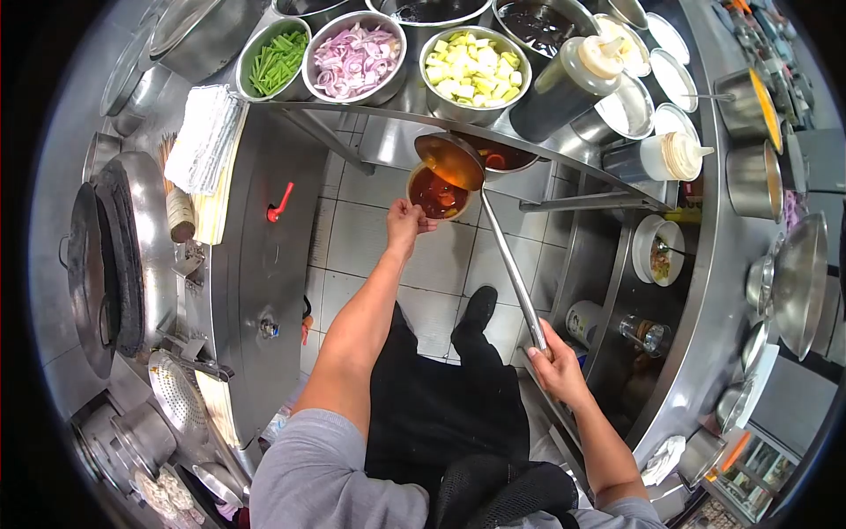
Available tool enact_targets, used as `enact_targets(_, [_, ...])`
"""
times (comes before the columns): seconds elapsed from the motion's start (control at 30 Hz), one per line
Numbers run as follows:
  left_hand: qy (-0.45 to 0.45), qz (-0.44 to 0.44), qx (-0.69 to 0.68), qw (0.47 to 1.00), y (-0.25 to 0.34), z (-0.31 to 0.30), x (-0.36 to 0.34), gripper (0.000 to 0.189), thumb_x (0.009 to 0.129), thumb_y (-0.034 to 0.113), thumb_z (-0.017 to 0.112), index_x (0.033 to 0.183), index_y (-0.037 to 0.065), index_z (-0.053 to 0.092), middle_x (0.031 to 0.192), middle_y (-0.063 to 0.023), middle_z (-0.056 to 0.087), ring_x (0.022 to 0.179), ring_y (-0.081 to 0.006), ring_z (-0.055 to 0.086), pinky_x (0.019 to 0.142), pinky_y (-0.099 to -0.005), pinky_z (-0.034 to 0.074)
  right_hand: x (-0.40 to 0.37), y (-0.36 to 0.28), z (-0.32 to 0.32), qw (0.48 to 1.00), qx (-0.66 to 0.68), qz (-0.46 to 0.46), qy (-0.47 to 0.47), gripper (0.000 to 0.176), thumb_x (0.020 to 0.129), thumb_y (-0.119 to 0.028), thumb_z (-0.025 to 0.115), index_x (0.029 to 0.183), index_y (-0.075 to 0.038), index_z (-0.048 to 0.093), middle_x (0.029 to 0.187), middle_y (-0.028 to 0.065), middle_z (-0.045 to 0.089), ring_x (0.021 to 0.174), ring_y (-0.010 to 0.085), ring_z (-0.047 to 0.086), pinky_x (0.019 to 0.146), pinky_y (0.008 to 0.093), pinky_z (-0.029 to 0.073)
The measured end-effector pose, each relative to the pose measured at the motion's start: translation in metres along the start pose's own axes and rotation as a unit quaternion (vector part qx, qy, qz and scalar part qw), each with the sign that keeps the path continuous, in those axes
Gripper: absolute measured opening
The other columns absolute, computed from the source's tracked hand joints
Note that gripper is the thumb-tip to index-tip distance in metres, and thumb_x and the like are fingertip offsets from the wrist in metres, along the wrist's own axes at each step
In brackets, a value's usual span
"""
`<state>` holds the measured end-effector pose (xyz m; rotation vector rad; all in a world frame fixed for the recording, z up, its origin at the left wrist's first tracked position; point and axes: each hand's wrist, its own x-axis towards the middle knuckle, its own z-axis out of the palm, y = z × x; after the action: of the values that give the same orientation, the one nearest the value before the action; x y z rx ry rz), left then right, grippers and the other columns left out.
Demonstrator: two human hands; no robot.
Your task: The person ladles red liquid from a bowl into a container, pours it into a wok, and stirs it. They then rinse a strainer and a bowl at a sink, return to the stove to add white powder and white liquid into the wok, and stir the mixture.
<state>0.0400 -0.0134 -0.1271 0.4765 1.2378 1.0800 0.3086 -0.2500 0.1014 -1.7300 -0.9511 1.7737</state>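
Note:
My left hand (407, 226) is closed on the near left rim of a small bowl (437, 192) of red-orange soup with pieces in it. My right hand (555, 363) grips the long metal handle of a ladle (451, 161). The ladle's scoop is tilted over the bowl, with orange-red liquid in it. Just behind, a larger pot (513, 162) of red liquid shows partly under the counter edge; the ladle and the shelf hide the rest of it.
Above, a steel shelf (388, 117) bears containers of green vegetables (280, 63), sliced onions (355, 60) and chopped pale-green pieces (474, 67), plus squeeze bottles (568, 86). A wok (88, 264) stands left. White bowls (659, 249) sit on the right lower shelf.

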Motion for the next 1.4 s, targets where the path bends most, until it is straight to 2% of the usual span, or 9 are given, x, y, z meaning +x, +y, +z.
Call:
enact_targets(0.2, [0.001, 0.002, 0.002, 1.0, 0.014, 0.009, 0.001, 0.016, 0.092, 0.0, 0.051, 0.087, 0.007, 0.038, 0.072, -0.0074, 0.055, 0.06, -0.0217, 0.066, 0.058, -0.0354, 0.063, 0.007, -0.022, 0.001, 0.917, 0.348, 0.133, -0.14, 0.051, 0.104, -0.026, 0.046, 0.152, -0.024, 0.03, 0.065, -0.0029, 0.04, 0.04, 0.0062, 0.036, 0.036, 0.0221, 0.037])
enact_targets(0.3, [0.007, 0.013, -0.005, 1.0, 0.016, 0.01, 0.007, 0.016, 0.092, 0.0, 0.05, 0.087, 0.008, 0.037, 0.071, -0.0072, 0.055, 0.061, -0.0227, 0.068, 0.057, -0.0352, 0.063, 0.024, -0.018, 0.0, 0.728, 0.637, 0.144, -0.208, 0.051, 0.105, -0.034, 0.043, 0.152, -0.024, 0.028, 0.063, -0.0027, 0.038, 0.04, 0.004, 0.035, 0.034, 0.0209, 0.035])
enact_targets(0.4, [0.003, 0.017, 0.001, 1.0, 0.016, 0.007, 0.01, 0.011, 0.095, 0.001, 0.048, 0.093, 0.006, 0.038, 0.076, -0.0101, 0.057, 0.062, -0.0251, 0.068, 0.059, -0.0376, 0.064, 0.058, -0.031, -0.003, 0.812, 0.552, 0.115, -0.151, 0.05, 0.104, -0.03, 0.046, 0.151, -0.024, 0.03, 0.063, -0.0029, 0.039, 0.039, 0.0046, 0.034, 0.033, 0.0214, 0.035])
enact_targets(0.5, [0.006, 0.015, 0.014, 1.0, 0.015, 0.002, 0.01, 0.012, 0.094, 0.0, 0.048, 0.093, 0.006, 0.038, 0.076, -0.0104, 0.057, 0.063, -0.0259, 0.069, 0.059, -0.0376, 0.064, 0.11, -0.047, -0.001, 0.978, 0.197, 0.065, 0.022, 0.048, 0.101, -0.023, 0.05, 0.147, -0.018, 0.037, 0.064, -0.0022, 0.045, 0.039, 0.0068, 0.04, 0.034, 0.0233, 0.037])
enact_targets(0.77, [0.014, 0.01, 0.011, 1.0, 0.002, -0.015, -0.002, 0.012, 0.093, -0.001, 0.048, 0.091, 0.006, 0.038, 0.076, -0.0109, 0.057, 0.063, -0.0257, 0.069, 0.058, -0.0368, 0.063, 0.194, -0.032, -0.019, 0.988, -0.118, -0.034, 0.094, 0.054, 0.097, -0.018, 0.053, 0.148, -0.007, 0.037, 0.062, -0.0015, 0.045, 0.04, 0.008, 0.043, 0.035, 0.0275, 0.038])
enact_targets(0.97, [0.004, 0.016, -0.007, 1.0, -0.014, -0.024, -0.004, 0.011, 0.091, 0.0, 0.048, 0.09, 0.005, 0.038, 0.075, -0.0104, 0.057, 0.063, -0.0252, 0.069, 0.058, -0.036, 0.063, 0.218, -0.041, -0.013, 0.995, 0.052, 0.073, 0.048, 0.037, 0.1, -0.021, 0.052, 0.135, -0.012, 0.049, 0.064, -0.002, 0.047, 0.042, 0.0062, 0.041, 0.035, 0.0233, 0.037])
enact_targets(1.03, [0.008, 0.007, -0.003, 1.0, -0.013, -0.024, -0.002, 0.012, 0.091, -0.001, 0.048, 0.09, 0.005, 0.038, 0.075, -0.0103, 0.056, 0.063, -0.025, 0.069, 0.058, -0.0359, 0.063, 0.22, -0.042, -0.027, 0.893, 0.422, 0.152, -0.044, 0.028, 0.102, -0.025, 0.05, 0.128, -0.014, 0.052, 0.065, -0.0035, 0.045, 0.042, 0.0043, 0.038, 0.034, 0.0196, 0.034])
enact_targets(1.13, [0.008, 0.001, 0.0, 1.0, -0.015, -0.025, 0.002, 0.011, 0.091, -0.001, 0.048, 0.09, 0.005, 0.039, 0.075, -0.0102, 0.056, 0.063, -0.0249, 0.069, 0.058, -0.0359, 0.063, 0.21, -0.04, -0.031, 0.823, 0.541, 0.135, -0.108, 0.031, 0.104, -0.027, 0.048, 0.132, -0.014, 0.051, 0.066, -0.0042, 0.042, 0.042, 0.0029, 0.036, 0.033, 0.0178, 0.032])
enact_targets(1.4, [-0.005, 0.01, -0.018, 1.0, -0.017, -0.02, 0.01, 0.012, 0.094, -0.001, 0.048, 0.091, 0.005, 0.038, 0.076, -0.0103, 0.057, 0.063, -0.0246, 0.068, 0.059, -0.0367, 0.064, 0.176, -0.043, -0.042, 0.809, 0.57, 0.099, -0.103, 0.039, 0.104, -0.027, 0.047, 0.141, -0.013, 0.046, 0.066, -0.0031, 0.042, 0.042, 0.0016, 0.037, 0.031, 0.0172, 0.032])
